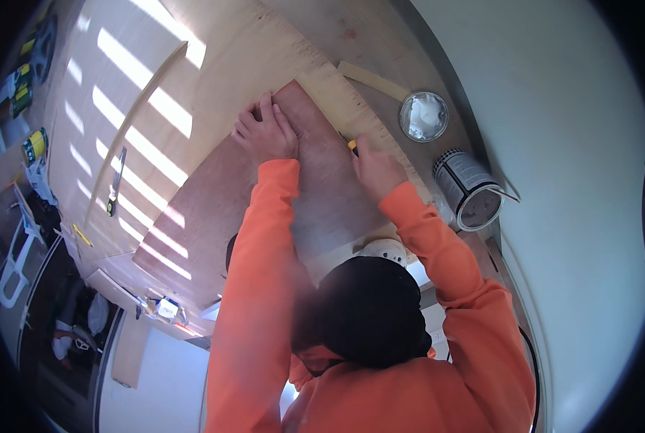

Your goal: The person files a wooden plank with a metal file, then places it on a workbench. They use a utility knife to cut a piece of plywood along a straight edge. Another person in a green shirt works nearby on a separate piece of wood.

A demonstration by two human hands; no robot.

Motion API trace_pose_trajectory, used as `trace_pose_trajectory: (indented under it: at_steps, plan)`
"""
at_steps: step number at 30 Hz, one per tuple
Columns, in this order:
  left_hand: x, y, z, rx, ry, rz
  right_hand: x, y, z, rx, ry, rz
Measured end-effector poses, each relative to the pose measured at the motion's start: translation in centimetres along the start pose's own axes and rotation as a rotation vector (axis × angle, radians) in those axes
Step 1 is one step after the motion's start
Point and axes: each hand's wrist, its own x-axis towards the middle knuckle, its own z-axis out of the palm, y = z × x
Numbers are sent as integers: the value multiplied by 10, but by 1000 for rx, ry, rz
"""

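Observation:
A reddish-brown board (330, 195) lies at an angle on a large pale plywood sheet (229, 36). My left hand (266, 133) presses on the board near its far corner, fingers apart and some reaching over its left edge. The gap under those fingers is dark, and I cannot make out what is in it. My right hand (376, 169) is closed around a small tool with a yellow handle (353, 146), at the board's right edge. Its thin tip points away from me; the exact kind is too small to tell.
Left of the board are a long thin wooden strip (131, 115), a handsaw (117, 180) and a yellow pencil-like stick (82, 235). At the right stand an open metal can (479, 206), a round lid (423, 116) and a flat wooden stick (373, 80). Several green-yellow tins (35, 146) line the far left.

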Motion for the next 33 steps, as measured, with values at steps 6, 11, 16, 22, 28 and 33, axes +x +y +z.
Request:
trace_pose_trajectory:
  at_steps: [6,11,16,22,28,33]
  plan:
    - [3,1,1,-19,21,12,-1,-21,-22,-30,-14,23]
    - [4,1,3,-22,21,9,-4,-37,-50,-13,72,59]
    - [5,2,2,-16,14,7,60,-52,-42,154,260,-155]
    - [2,-1,5,-24,22,14,95,-49,-39,238,246,-208]
    - [3,-2,8,3,13,10,92,-28,-59,404,269,-140]
    - [3,-1,6,-11,-6,11,95,-17,-49,470,253,-138]
